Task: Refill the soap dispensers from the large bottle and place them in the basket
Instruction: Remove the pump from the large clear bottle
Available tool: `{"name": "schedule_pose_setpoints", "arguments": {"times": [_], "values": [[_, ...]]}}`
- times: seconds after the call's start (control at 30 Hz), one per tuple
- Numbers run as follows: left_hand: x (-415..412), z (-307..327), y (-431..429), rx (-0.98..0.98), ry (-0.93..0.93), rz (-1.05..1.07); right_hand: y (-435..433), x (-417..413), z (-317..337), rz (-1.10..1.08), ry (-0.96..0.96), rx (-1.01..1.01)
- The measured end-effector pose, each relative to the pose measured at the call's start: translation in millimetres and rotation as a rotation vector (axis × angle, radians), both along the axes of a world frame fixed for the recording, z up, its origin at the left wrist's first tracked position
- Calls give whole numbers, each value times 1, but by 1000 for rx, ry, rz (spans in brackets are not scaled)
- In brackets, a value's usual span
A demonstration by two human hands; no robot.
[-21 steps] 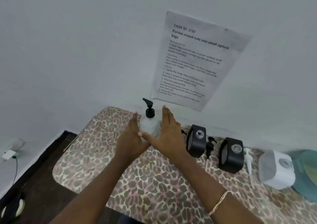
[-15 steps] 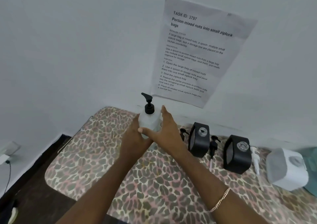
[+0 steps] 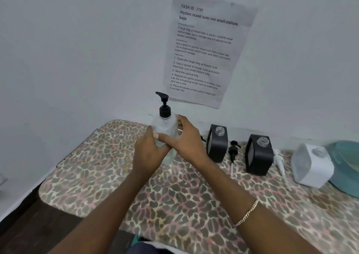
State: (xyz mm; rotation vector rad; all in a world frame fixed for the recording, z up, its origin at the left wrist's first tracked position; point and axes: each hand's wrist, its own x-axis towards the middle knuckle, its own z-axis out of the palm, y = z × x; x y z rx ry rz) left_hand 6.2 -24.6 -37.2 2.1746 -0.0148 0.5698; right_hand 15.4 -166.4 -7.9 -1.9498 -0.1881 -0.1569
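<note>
A large clear bottle (image 3: 164,126) with a black pump top stands near the table's back edge by the wall. My left hand (image 3: 148,152) grips its lower body from the left. My right hand (image 3: 184,139) wraps around it from the right, thumb across the front. To the right stand two black soap dispensers (image 3: 216,144) (image 3: 257,155) with open necks, and a white dispenser (image 3: 310,165). A black pump (image 3: 233,149) lies between the black ones; a white pump (image 3: 279,161) lies beside the white one. A teal basket (image 3: 345,166) sits at the far right edge.
The table (image 3: 174,195) wears a leopard-print cloth and butts against a white wall. A printed paper sheet (image 3: 206,47) hangs on the wall above the bottle. Dark floor (image 3: 29,224) lies to the left of the table.
Both hands went from flat against the bottle's sides to wrapped around it. The bottle now stands a little higher in my hands.
</note>
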Motion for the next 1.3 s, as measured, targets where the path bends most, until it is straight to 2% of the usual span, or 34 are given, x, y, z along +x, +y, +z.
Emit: {"name": "schedule_pose_setpoints", "arguments": {"times": [0.07,0.27,0.63,0.9,1.13,1.3], "values": [[-77,-4,-10,54,-119,-127,-14,-86,-10,-103,-114,34],[-86,8,-23,0,-113,-167,-34,-102,7,-124,-124,-14],[-167,13,-91,-11,-120,-360,-100,-209,12,-314,-176,-64],[-182,0,-104,-31,-47,-414,-108,-232,-1,-368,-163,-64],[-177,-9,-103,-31,-52,-422,-106,-233,-7,-354,-188,-71],[-175,-19,-101,5,-63,-415,-108,-227,5,-420,-243,-84]]}}
